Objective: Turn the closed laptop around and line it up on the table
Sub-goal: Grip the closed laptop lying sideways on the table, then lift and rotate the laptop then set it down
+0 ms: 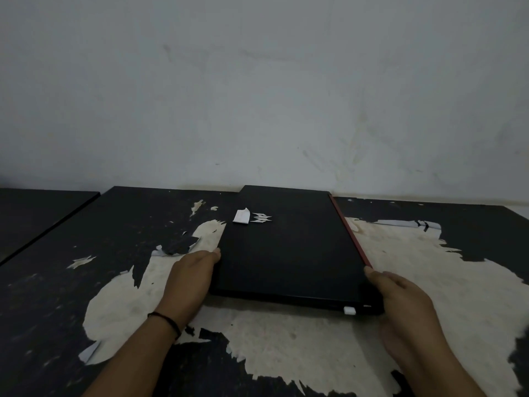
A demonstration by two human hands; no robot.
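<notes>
A closed black laptop (289, 247) lies flat on the table (86, 282), its long sides running away from me and its far end near the wall. A red strip runs along its right edge; a silver logo and a white sticker sit on the lid. A small white dongle sticks out of the near edge at the right. My left hand (190, 277) presses flat against the laptop's left edge near the front corner. My right hand (400, 305) cups the near right corner, fingers against the right edge.
The table's black surface is peeled in large patches that show pale board. A second dark table (37, 213) stands to the left across a narrow gap. A plain white wall (257, 96) rises right behind the table's far edge.
</notes>
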